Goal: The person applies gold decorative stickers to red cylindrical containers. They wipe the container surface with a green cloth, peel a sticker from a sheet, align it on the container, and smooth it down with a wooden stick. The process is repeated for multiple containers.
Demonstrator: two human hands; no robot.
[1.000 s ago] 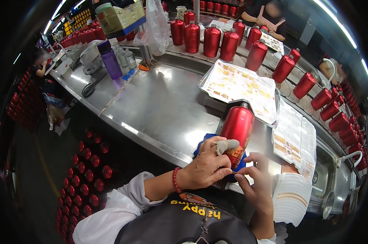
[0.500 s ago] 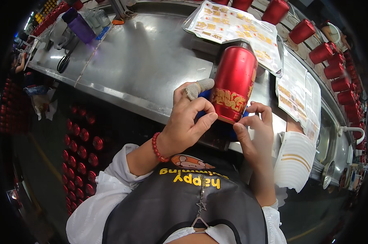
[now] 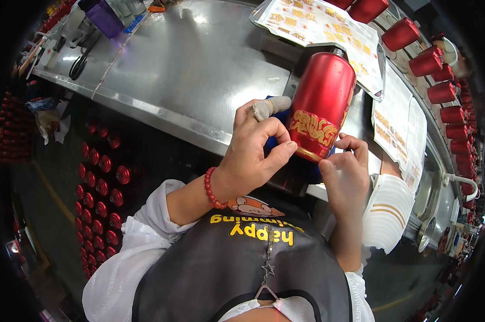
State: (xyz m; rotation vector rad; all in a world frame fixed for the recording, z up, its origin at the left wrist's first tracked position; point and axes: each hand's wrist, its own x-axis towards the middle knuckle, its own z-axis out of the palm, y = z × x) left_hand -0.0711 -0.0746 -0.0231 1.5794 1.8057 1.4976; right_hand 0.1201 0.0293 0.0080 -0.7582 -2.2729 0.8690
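A red metal bottle [image 3: 324, 88] with gold relief-like decals [image 3: 313, 129] lies tilted in a dark holder with blue pads, its base toward me. Along the lower rim, a thin gold strip [image 3: 308, 154] runs between my fingertips. My left hand [image 3: 256, 153], with a knitted cot on one finger and a red bead bracelet on the wrist, is closed, thumb and forefinger pinching at the strip's left end. At its right end my right hand [image 3: 348, 166] pinches likewise, thumb against forefinger. The strip's very ends are hidden by the fingers.
Beyond the bottle, a tray [image 3: 261, 24] bears a sheet of gold decals [image 3: 306, 27]. More decal sheets [image 3: 395, 126] lie to its right, and a white sheet with gold stripes [image 3: 387, 209] hangs over the edge. Red bottles [image 3: 400, 35] line the right; several stand below left [image 3: 102, 187].
The bottle and bench have shifted slightly rightward and down in view as the head moved. Both hands keep their pinch at the bottle's lower rim.
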